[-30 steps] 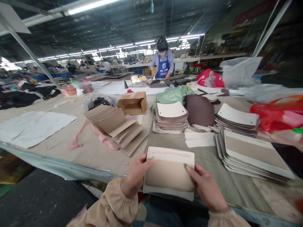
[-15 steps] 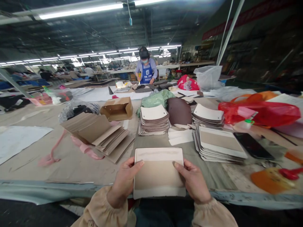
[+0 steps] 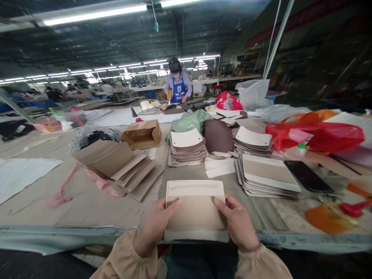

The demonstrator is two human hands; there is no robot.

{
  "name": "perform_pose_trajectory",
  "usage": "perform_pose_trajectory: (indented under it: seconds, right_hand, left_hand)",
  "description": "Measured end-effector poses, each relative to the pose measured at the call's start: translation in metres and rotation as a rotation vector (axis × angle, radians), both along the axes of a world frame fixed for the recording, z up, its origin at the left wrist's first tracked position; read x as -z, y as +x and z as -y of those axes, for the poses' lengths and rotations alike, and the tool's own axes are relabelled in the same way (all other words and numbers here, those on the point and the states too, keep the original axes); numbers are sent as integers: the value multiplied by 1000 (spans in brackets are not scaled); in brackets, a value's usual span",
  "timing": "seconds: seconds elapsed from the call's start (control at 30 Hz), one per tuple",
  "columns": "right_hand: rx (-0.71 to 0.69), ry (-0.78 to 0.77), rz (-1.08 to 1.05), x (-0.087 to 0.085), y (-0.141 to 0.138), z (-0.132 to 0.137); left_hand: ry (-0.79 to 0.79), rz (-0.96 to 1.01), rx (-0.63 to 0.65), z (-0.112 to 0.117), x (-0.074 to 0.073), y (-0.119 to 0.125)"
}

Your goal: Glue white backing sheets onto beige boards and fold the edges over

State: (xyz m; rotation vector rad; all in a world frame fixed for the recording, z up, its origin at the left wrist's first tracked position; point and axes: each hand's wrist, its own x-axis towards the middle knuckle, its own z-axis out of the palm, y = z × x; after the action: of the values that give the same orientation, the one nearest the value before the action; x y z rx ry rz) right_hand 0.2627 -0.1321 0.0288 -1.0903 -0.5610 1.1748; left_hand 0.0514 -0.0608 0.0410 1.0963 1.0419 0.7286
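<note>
A white rectangular panel with a tan cardboard insert (image 3: pixel 195 211) lies at the near edge of the table, and both my hands hold it. My left hand (image 3: pixel 155 228) grips its left side, thumb pressed on the tan part. On the right side, my right hand (image 3: pixel 238 221) has its thumb on top too. A stack of similar finished panels (image 3: pixel 267 176) lies just to the right. Left of the panel is a fanned pile of tan cardboard pieces (image 3: pixel 122 164).
Two stacks of curved white pieces (image 3: pixel 186 147) (image 3: pixel 253 141) and a brown leather piece (image 3: pixel 218 135) sit further back. A black phone (image 3: pixel 308 176), red plastic bags (image 3: pixel 316 135), an orange glue bottle (image 3: pixel 331 217) and an open cardboard box (image 3: pixel 142 133) are around. A person in a blue apron (image 3: pixel 177 87) works beyond.
The view swung right and settled. My hands kept hold of the panel, and my left thumb slid a little further onto the tan insert.
</note>
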Motion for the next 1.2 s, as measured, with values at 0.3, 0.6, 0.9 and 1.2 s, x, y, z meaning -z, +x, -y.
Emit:
perform_pose_trajectory:
  seconds: [0.3, 0.6, 0.9, 1.2]
  right_hand:
    - [-121, -153, 118, 3, 1, 1]
    - [-120, -124, 136, 13, 2, 0]
    - [-119, -128, 83, 11, 0, 1]
    - [-96, -127, 119, 17, 1, 0]
  left_hand:
    - [-76, 115, -60, 2, 1, 2]
    - [-90, 173, -64, 5, -5, 6]
    - [-99, 249, -65, 9, -10, 9]
    - [-86, 257, -73, 5, -14, 8]
